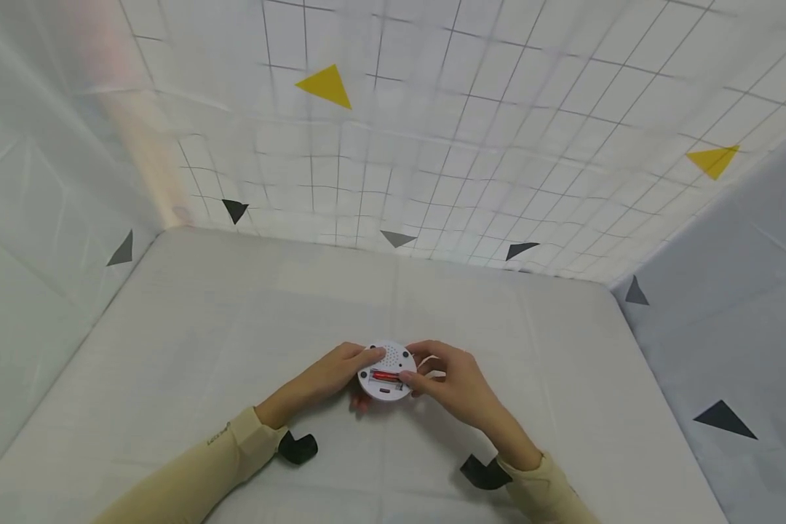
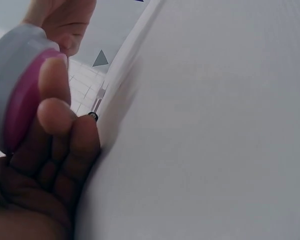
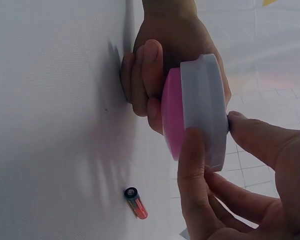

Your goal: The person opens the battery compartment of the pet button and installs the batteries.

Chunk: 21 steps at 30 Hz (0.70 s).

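White-and-pink round device (image 1: 386, 371) pinched between left hand (image 1: 330, 375) fingers and right hand (image 1: 455, 386) fingers, above table (image 1: 236, 327).

Your round device (image 1: 386, 371) is white on its back, pink on the other face, with a red battery (image 1: 386, 376) seated in it. A loose battery (image 3: 136, 202) on the white table (image 1: 236, 335) looks red-orange with a black end, though it's small. Your sleeves (image 1: 190, 477) are beige. The walls (image 1: 498, 145) carry a grey grid with yellow and dark triangles.
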Available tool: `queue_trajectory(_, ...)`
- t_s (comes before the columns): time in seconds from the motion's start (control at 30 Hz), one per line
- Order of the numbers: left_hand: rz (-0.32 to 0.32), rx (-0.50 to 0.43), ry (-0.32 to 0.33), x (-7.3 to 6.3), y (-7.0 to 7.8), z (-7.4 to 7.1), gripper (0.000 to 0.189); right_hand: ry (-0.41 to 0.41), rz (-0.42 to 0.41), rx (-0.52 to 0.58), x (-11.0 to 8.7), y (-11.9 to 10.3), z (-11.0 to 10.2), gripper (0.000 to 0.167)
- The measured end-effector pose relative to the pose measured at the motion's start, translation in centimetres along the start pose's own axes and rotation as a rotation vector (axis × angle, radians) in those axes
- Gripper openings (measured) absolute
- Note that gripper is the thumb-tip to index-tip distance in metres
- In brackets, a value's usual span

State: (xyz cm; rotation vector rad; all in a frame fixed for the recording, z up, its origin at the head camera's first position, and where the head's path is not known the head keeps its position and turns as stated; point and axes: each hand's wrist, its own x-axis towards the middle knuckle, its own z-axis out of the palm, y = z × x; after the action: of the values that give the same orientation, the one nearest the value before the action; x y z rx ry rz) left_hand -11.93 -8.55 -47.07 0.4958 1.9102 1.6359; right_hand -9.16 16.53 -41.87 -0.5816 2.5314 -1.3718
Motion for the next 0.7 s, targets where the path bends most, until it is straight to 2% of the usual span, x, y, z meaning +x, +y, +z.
queue_trajectory(0.13, 0.005, 0.003, -0.018, -0.06, -0.05, -0.1, 0.05, -0.072, 0.016, 0.088, 0.17, 0.47, 0.14, 0.043)
queue_trajectory(0.23, 0.013, 0.008, -0.025, -0.11, -0.02, -0.12, 0.051, -0.096, 0.031, 0.124, 0.27, 0.78, 0.25, 0.043)
queue_trajectory(0.43, 0.025, 0.026, -0.024, -0.13, -0.13, -0.13, 0.051, -0.088, 0.038, 0.137, 0.31, 0.85, 0.48, 0.046)
queue_trajectory(0.7, 0.042, 0.031, -0.028, -0.14, -0.1, -0.15, 0.051, -0.059, 0.093, 0.126, 0.29, 0.72, 0.74, 0.046)
